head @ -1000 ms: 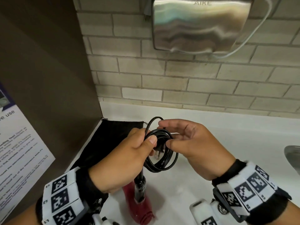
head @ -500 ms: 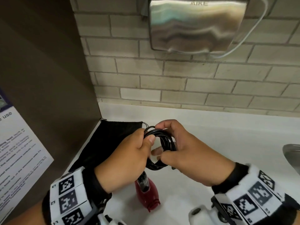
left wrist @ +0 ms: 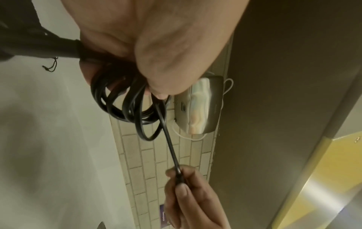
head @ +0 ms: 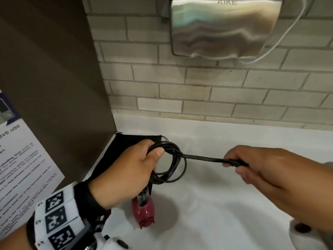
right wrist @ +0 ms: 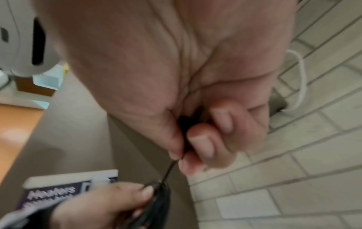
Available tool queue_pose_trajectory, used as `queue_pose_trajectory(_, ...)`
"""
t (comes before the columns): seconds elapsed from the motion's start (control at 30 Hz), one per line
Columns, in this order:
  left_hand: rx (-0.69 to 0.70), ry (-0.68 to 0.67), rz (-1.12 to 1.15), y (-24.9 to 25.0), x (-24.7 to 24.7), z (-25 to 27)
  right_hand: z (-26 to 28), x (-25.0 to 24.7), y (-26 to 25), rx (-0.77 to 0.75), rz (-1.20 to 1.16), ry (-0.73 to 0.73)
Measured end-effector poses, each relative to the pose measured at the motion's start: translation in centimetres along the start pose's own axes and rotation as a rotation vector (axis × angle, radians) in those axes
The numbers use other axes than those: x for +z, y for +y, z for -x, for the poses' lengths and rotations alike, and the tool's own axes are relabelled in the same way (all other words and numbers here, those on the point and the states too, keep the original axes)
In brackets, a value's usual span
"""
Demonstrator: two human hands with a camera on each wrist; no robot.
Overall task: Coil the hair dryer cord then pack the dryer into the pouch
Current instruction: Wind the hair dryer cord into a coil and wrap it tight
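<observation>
My left hand (head: 138,165) grips the black cord coil (head: 173,170) at its top, thumb pressed over the loops; the same coil (left wrist: 127,108) hangs below the thumb in the left wrist view. A straight run of cord (head: 203,157) leads right to the plug end, which my right hand (head: 252,166) pinches between thumb and fingers (right wrist: 199,144). The red hair dryer (head: 143,212) hangs below the left hand, above the white counter (head: 216,204). The black pouch (head: 126,143) lies flat in the corner behind the left hand, partly hidden by it.
A steel hand dryer (head: 223,27) with a white cable is mounted on the brick wall above. A brown partition (head: 54,78) with a printed notice (head: 19,159) stands on the left. A sink edge (head: 329,163) shows at far right.
The right hand has pulled the plug end out of the coil to the right, drawing a straight length of cord taut. The left hand has kept its grip on the coil.
</observation>
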State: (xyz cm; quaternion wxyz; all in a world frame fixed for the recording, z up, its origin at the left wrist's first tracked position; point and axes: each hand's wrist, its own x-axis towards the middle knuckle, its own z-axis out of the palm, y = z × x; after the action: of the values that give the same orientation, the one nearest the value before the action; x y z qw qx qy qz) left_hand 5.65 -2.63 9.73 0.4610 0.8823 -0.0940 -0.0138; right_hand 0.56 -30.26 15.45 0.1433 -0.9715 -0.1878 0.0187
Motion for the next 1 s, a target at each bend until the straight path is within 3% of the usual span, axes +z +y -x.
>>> queue_pose_trajectory(0.23,0.003,0.048,0.117,1.1,1.6,0.1,-4.1,9.5,2.2,0.035,-0.117,0.481)
queue_pose_trajectory(0.4,-0.012,0.077,0.146,1.3,2.0,0.3,-5.7,13.1,-0.6,0.142,-0.514,0.458)
queue_pose_trajectory(0.5,-0.012,0.060,0.160,1.1,2.5,0.5,-6.7,12.9,-2.6,0.238,-1.046,0.337)
queue_pose_trajectory(0.6,-0.010,0.083,0.181,1.1,3.1,0.3,-6.8,11.9,-4.6,0.211,-1.601,0.229)
queue_pose_trajectory(0.77,0.020,0.115,0.123,1.1,3.2,0.4,-6.7,11.7,-4.2,0.141,-2.033,0.246)
queue_pose_trajectory(0.87,0.017,0.136,0.067,0.7,3.2,0.1,-6.3,12.0,-4.5,0.067,-1.987,0.293)
queue_pose_trajectory(1.0,-0.018,0.089,0.062,0.6,3.3,0.1,-6.6,12.4,-5.1,0.202,-1.760,0.399)
